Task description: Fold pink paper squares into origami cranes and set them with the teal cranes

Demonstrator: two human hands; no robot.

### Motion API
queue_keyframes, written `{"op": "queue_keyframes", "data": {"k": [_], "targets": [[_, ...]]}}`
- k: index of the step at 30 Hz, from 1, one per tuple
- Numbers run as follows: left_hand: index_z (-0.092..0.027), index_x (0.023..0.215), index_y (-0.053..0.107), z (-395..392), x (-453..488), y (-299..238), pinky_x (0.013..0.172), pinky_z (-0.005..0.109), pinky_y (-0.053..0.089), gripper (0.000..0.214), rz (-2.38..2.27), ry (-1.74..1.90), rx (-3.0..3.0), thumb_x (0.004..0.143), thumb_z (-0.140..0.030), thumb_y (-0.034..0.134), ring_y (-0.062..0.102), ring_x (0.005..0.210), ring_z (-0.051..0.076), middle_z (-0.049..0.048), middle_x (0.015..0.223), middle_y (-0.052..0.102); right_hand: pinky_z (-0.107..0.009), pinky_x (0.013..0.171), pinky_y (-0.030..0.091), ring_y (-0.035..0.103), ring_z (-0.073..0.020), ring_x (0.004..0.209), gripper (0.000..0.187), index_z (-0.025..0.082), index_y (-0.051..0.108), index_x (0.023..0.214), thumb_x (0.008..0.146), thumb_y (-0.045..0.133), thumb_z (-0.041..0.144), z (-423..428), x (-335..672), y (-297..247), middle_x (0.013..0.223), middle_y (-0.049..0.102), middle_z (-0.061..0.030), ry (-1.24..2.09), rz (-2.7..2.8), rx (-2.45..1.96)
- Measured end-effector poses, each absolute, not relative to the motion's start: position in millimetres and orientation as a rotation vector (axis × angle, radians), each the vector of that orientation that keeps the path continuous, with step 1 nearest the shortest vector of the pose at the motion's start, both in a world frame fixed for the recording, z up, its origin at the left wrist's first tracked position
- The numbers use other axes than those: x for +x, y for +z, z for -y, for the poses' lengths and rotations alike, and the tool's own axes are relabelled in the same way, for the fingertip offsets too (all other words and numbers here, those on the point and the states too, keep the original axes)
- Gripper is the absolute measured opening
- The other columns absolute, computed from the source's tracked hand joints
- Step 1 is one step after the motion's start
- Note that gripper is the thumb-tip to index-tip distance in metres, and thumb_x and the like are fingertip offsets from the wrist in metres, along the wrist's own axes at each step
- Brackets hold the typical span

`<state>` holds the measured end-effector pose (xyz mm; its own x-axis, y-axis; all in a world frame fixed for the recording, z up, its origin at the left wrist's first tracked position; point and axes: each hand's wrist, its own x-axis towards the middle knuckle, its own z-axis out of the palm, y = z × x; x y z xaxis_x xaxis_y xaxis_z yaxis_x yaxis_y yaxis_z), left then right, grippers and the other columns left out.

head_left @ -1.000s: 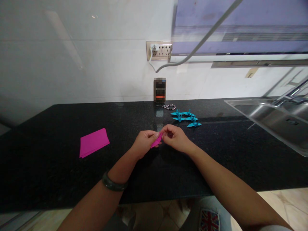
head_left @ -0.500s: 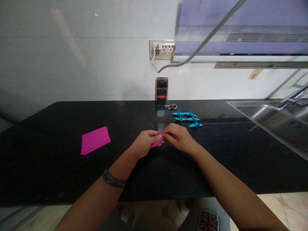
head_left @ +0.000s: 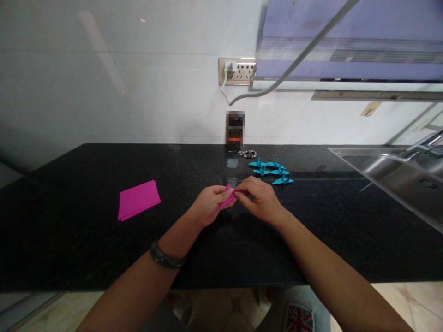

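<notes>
Above the black counter, my left hand [head_left: 209, 204] pinches a small folded piece of pink paper [head_left: 226, 199] between thumb and fingers. My right hand [head_left: 259, 197] meets it from the right, its thumb and fingertips closed on the paper's right edge. The fingers cover part of the folds, so the paper's full shape is hidden. Several blue origami cranes [head_left: 274, 171] stand grouped just beyond my right hand. To the left of my hands lies a stack of flat pink paper sheets [head_left: 139, 200].
A beaded bracelet [head_left: 248, 154] lies near the wall, by a blurred-out upright dark object [head_left: 235, 129]. A metal sink [head_left: 384, 168] with a faucet is set into the counter [head_left: 83, 249] at right. A grey cable [head_left: 294, 60] runs from the wall socket [head_left: 237, 71].
Both hands stay together on the pink paper, with only slight finger movement. The whole view has shifted a little; the cranes and the sheets lie as before.
</notes>
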<state>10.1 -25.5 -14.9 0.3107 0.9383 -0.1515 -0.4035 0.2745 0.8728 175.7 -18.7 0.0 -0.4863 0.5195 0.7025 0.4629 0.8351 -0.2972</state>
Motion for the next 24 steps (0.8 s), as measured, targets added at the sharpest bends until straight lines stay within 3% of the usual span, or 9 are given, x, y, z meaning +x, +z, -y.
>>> {"op": "queue_keyframes", "data": {"k": [12,19,24], "targets": [[-0.009,0.072,0.063,27.2,13.9,-15.9,0.069,0.022,0.045,0.016,-0.763,1.079,0.824,0.064,-0.021,0.069,0.057,0.067,0.008,0.004,0.072,0.062,-0.026,0.064,0.043,0.052,-0.0131,0.07,0.01,0.016,0.057,0.08,0.08,0.047,0.019,22.8,172.6,0.0,0.074,0.057,-0.0048,0.048,2.174,-0.754],[-0.009,0.07,0.064,25.5,12.4,-19.6,0.059,0.021,0.042,0.018,-0.769,1.069,0.923,0.064,-0.025,0.068,0.055,0.058,0.008,0.0037,0.062,0.061,-0.027,0.067,0.044,0.052,-0.0143,0.073,0.013,0.016,0.056,0.087,0.082,0.045,0.018,20.9,172.1,-1.5,0.078,0.057,-0.006,0.096,2.184,-0.782],[-0.009,0.069,0.064,26.1,13.9,-19.1,0.061,0.022,0.043,0.018,-0.785,1.074,0.904,0.063,-0.025,0.07,0.054,0.057,0.008,0.0021,0.06,0.06,-0.027,0.066,0.044,0.052,-0.0142,0.072,0.012,0.016,0.056,0.083,0.081,0.045,0.017,21.8,169.2,-3.5,0.075,0.057,-0.0055,0.086,2.141,-0.809]]}}
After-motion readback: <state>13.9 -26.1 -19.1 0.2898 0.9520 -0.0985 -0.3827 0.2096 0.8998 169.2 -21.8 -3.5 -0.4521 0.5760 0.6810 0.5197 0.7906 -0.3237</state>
